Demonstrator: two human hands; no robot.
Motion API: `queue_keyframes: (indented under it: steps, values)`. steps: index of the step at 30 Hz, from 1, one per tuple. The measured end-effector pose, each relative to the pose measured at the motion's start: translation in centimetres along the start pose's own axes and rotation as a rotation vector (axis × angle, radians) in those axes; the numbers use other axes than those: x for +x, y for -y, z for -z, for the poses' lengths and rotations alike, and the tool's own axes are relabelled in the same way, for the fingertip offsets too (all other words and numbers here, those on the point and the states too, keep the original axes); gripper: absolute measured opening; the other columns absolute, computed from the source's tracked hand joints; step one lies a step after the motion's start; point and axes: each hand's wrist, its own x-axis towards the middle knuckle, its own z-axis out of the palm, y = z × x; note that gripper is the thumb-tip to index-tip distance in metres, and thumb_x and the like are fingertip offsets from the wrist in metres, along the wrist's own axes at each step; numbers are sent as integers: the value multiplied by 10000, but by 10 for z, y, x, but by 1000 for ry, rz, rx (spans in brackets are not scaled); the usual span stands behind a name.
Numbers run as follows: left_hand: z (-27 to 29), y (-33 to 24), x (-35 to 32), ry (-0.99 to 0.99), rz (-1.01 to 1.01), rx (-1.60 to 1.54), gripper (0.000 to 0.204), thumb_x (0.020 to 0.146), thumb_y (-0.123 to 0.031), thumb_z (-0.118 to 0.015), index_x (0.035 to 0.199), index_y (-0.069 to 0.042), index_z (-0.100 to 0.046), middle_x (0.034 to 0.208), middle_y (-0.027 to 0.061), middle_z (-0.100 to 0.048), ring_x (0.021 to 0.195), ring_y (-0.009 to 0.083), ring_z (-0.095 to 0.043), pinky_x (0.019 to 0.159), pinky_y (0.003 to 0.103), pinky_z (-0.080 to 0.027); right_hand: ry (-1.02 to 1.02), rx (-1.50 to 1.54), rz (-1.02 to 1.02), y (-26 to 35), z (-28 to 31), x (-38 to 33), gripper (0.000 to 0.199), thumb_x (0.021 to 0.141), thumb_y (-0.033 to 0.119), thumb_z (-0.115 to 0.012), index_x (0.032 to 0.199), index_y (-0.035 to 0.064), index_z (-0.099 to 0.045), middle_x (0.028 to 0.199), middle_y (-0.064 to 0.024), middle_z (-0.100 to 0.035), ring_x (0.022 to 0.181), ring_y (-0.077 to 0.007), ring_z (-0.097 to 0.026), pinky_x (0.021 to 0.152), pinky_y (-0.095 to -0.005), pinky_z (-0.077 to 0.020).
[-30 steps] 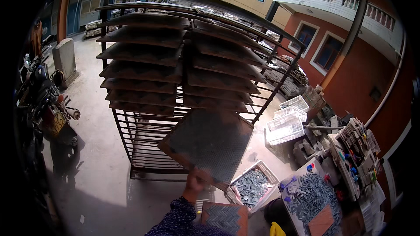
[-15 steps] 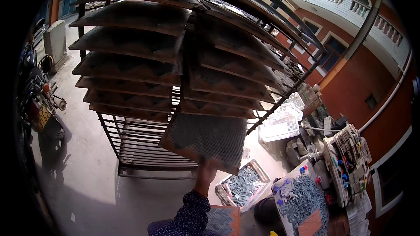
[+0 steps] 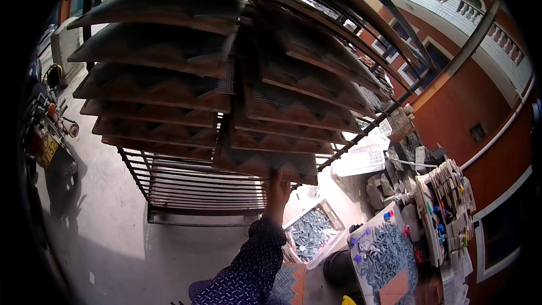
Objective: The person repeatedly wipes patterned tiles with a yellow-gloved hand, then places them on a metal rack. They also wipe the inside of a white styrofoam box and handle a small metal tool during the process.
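Observation:
My left hand, in a dark patterned sleeve, grips the near edge of a reddish-brown board topped with dark mesh. The thumb lies on top of the edge, and the fingers are partly hidden beneath it. This board sits mostly inside the right column of a dark metal rack, under several similar boards. More mesh-covered boards fill the left column, with zigzag patterns along their edges. Below my forearm lies an orange board with grey herringbone strips, partly covered by the sleeve. My right hand is out of view.
A white crate of grey strips stands on the floor to the right. Beside it, a work surface carries loose grey strips and an orange board. Stacked boards and white baskets stand beyond. Motorbikes are parked at left.
The held board has moved away from me, deeper into the rack, and now lies nearly level with less of it sticking out. My left arm has stretched farther forward.

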Motion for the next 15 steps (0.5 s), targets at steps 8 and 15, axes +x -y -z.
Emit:
queue_keyframes:
  steps: [8, 15]
  values:
    - [-33, -5, 7, -74, 128, -126, 335, 883, -293, -564, 1124, -76, -481, 1024, 11, -530, 860, 132, -479, 718, 257, -397, -2, -28, -43, 11, 1, -18, 344, 925, 185, -429, 1209, 0, -485, 1179, -183, -535, 1132, -284, -474, 976, -330, -350]
    - [-14, 6, 19, 135, -544, 1295, 384, 911, -206, -506, 1247, -68, -381, 1100, 192, -525, 885, 282, -567, 780, 331, -451, 10, -90, -60, 28, -3, -42, 364, 929, 205, -422, 1234, 12, -474, 1196, -180, -526, 1159, -277, -457, 1000, -322, -328]
